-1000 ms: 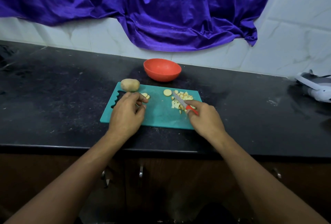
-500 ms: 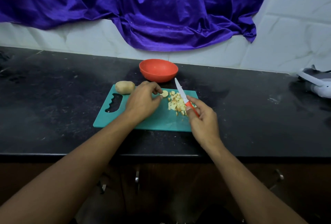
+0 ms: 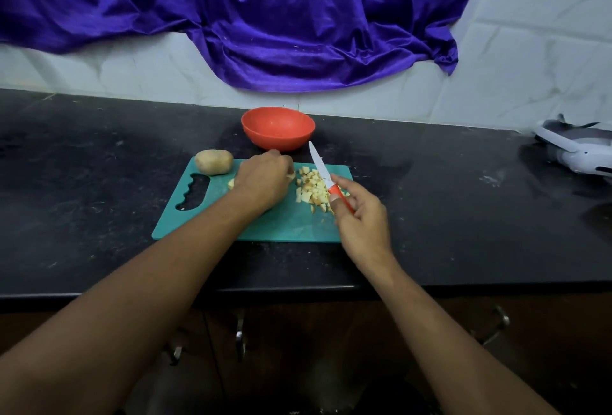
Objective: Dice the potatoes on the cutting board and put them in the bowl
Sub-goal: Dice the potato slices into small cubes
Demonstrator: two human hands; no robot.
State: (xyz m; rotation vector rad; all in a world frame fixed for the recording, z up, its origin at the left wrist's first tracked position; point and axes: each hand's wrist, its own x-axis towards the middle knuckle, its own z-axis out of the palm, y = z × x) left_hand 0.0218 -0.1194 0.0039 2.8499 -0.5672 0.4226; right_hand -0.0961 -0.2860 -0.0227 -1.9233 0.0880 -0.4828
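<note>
A whole potato [image 3: 213, 161] sits at the far left of the teal cutting board [image 3: 281, 225]. My left hand [image 3: 261, 179] curls its fingertips onto a potato piece [image 3: 290, 176]. The red bowl [image 3: 278, 129] stands just beyond the board. To the right lies the diced pile [image 3: 313, 187]. My right hand [image 3: 361, 215] grips the knife [image 3: 326, 176] by its red handle, with the blade over the dice.

A green board [image 3: 281, 227] lies on the black counter [image 3: 99, 189]; a whole potato [image 3: 213, 161] sits on its far left corner; the left hand [image 3: 261, 182] pinches a bit [image 3: 291, 176] beside the cubes [image 3: 311, 187]; the right hand [image 3: 361, 220] holds a knife [image 3: 318, 164], tip toward the bowl [image 3: 278, 131] behind.
</note>
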